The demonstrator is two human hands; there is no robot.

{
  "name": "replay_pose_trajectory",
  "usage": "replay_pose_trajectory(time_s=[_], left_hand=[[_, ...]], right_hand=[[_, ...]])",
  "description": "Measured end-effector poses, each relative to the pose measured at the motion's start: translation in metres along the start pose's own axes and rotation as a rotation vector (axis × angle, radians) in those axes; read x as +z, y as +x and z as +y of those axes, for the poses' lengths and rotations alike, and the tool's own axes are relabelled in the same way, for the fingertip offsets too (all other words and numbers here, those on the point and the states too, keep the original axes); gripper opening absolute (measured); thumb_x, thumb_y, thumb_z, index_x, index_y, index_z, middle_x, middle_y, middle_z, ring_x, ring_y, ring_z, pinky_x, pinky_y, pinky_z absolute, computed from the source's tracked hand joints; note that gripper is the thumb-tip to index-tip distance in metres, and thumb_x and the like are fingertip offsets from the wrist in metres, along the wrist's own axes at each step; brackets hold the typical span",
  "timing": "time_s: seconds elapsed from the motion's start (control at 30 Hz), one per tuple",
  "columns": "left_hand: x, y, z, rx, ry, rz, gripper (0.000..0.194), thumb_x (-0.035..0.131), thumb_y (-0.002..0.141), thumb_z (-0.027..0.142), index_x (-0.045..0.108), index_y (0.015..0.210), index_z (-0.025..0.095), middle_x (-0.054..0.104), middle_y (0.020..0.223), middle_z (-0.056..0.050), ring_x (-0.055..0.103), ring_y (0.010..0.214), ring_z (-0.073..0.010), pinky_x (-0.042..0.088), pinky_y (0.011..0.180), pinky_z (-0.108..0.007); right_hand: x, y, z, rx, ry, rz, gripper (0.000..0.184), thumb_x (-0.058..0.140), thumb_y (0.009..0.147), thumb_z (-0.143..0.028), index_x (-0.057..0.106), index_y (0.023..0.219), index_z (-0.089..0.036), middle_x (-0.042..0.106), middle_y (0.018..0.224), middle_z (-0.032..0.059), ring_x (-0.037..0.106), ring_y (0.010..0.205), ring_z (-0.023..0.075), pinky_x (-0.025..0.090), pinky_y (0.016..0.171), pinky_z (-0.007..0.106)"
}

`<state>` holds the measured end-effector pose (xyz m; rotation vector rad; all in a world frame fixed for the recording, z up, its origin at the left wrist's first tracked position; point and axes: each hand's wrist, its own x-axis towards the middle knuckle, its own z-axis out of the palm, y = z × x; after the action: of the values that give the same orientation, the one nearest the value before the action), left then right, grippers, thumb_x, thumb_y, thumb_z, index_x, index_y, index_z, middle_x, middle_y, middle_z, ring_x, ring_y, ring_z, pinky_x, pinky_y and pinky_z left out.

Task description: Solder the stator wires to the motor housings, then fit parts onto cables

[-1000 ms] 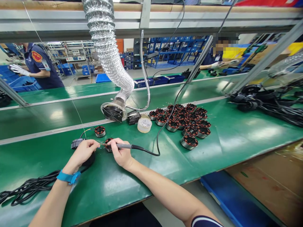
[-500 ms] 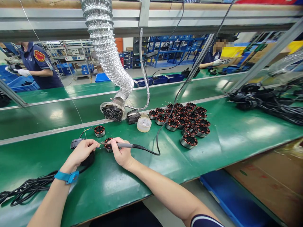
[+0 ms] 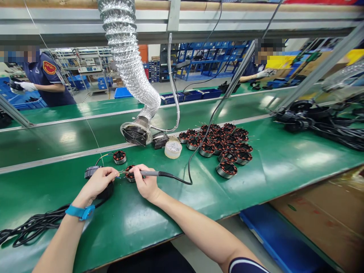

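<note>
My right hand [image 3: 145, 185] grips a soldering iron [image 3: 151, 173] like a pen, its tip pointing left. Between the thumb and fingertips of my left hand [image 3: 99, 181], which wears a blue wrist strap, thin wires [image 3: 120, 172] are pinched close to that tip. Whether tip and wires touch is too small to tell. A motor stator [image 3: 130, 177] with copper windings lies just behind the iron, partly covered by my right hand. Another stator [image 3: 120, 157] with coloured leads sits farther back. Beside my left hand are a grey ring-shaped part [image 3: 90, 172] and a partly hidden black part [image 3: 106, 192].
Several stators [image 3: 226, 170] are grouped at right of centre. A tape roll [image 3: 173, 150] and a fan-fronted extraction duct [image 3: 135, 134] stand at the back. The iron's cord [image 3: 190, 167] loops across the bench. Black cables [image 3: 36, 223] lie left. Two people work beyond.
Both my hands stay almost in place; the iron's handle has shifted up very slightly. In the background, the person at left has moved the dark part in their gloved hands.
</note>
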<state>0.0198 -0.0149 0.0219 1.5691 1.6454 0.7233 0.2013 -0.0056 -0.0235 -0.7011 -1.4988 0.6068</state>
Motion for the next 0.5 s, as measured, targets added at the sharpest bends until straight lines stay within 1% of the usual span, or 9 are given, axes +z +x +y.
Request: replay_pose_trajectory(time_s=[0.27, 0.5], left_hand=[[-0.0004, -0.0014, 0.0029, -0.023, 0.009, -0.011, 0.042, 0.056, 0.067, 0.057, 0.064, 0.067, 0.016, 0.055, 0.059, 0.000, 0.046, 0.061, -0.0171, 0.034, 0.060, -0.027], [-0.0012, -0.0016, 0.0023, -0.015, 0.016, -0.017, 0.041, 0.057, 0.068, 0.056, 0.064, 0.067, 0.016, 0.055, 0.059, 0.000, 0.046, 0.061, -0.0167, 0.033, 0.060, -0.027]], right_hand=[[0.0015, -0.0012, -0.0016, 0.012, 0.012, -0.012, 0.026, 0.048, 0.093, -0.024, 0.069, 0.078, -0.018, 0.071, 0.070, 0.0033, 0.067, 0.063, 0.0152, 0.053, 0.063, 0.025], [0.0008, -0.0010, 0.0019, 0.040, 0.045, 0.019, 0.026, 0.048, 0.093, -0.025, 0.068, 0.078, -0.019, 0.070, 0.071, 0.0030, 0.067, 0.066, 0.0156, 0.053, 0.065, 0.025]])
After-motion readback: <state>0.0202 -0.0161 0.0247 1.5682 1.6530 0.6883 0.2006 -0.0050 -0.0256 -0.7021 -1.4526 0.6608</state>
